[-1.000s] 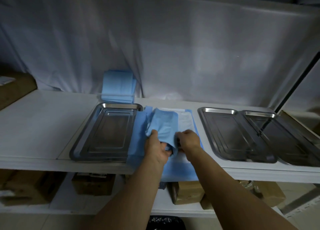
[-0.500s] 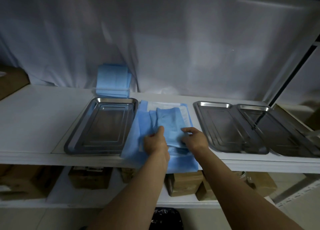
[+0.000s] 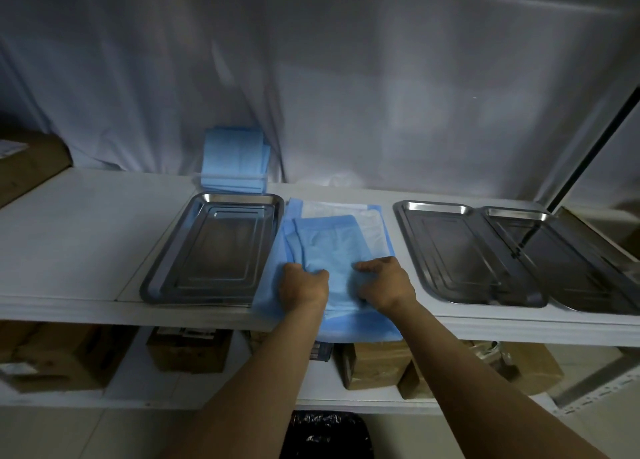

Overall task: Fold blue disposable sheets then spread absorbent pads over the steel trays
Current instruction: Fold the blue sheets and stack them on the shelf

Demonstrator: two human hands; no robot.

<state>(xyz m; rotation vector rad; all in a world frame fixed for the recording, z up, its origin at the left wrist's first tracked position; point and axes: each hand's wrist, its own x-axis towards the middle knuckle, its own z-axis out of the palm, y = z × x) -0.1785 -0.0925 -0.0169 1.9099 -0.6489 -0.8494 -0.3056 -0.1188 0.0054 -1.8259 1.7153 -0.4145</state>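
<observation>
Head view: you are working at the shelf (image 3: 86, 237), pressing a folded blue sheet (image 3: 329, 240) down on a larger sheet lying flat between the left tray (image 3: 211, 247) and the middle tray (image 3: 460, 254). Left hand (image 3: 303, 287) is curling its grip over the sheet's near-left edge; right hand (image 3: 388, 283) is resting on the near-right part, fingers relaxed and spread. Sheet is looking thin, light, limp, likely slippery on the layer below. Probably best pinching the near corners and creasing flat. Folded stack (image 3: 235, 162) is sitting far, behind the left tray.
</observation>
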